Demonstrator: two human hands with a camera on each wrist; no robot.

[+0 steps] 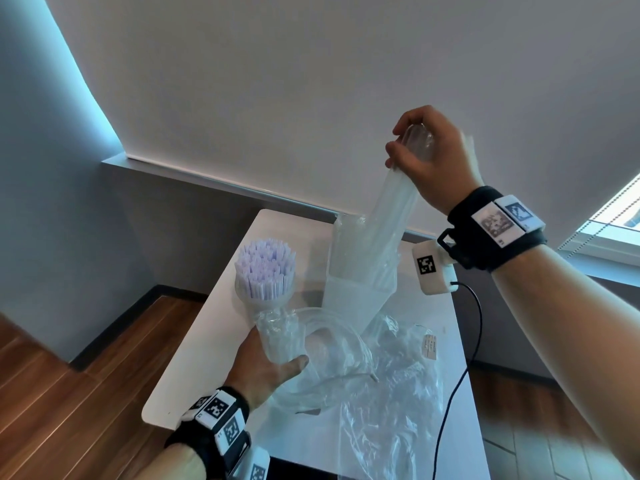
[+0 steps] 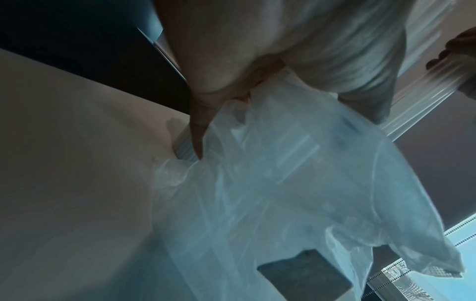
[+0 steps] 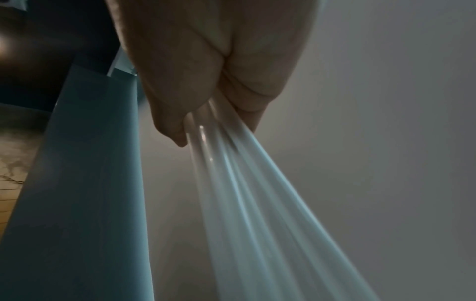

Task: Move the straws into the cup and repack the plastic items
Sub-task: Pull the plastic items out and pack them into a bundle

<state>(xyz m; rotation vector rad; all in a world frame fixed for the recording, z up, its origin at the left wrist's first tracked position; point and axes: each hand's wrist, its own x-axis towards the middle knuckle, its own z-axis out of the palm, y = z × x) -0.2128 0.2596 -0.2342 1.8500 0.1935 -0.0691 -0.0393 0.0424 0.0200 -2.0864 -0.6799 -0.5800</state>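
Observation:
A bundle of pale purple straws (image 1: 265, 268) stands upright in a clear cup (image 1: 266, 303) at the left of the white table (image 1: 194, 358). My right hand (image 1: 412, 143) is raised high and grips the top end of a tall stack of clear plastic cups (image 1: 377, 230) that slants down to the table. The right wrist view shows the fingers (image 3: 170, 126) curled around that stack (image 3: 257, 203). My left hand (image 1: 273, 358) grips the bunched part of a clear plastic bag (image 1: 381, 375); in the left wrist view the bag (image 2: 283, 193) hangs from the fingers (image 2: 201, 126).
A second clear stack (image 1: 341, 237) stands behind the held one. A small paper label (image 1: 429, 346) lies at the table's right, and a black cable (image 1: 464, 358) runs down over the right edge. A wooden floor (image 1: 69, 393) lies to the left, a grey wall behind.

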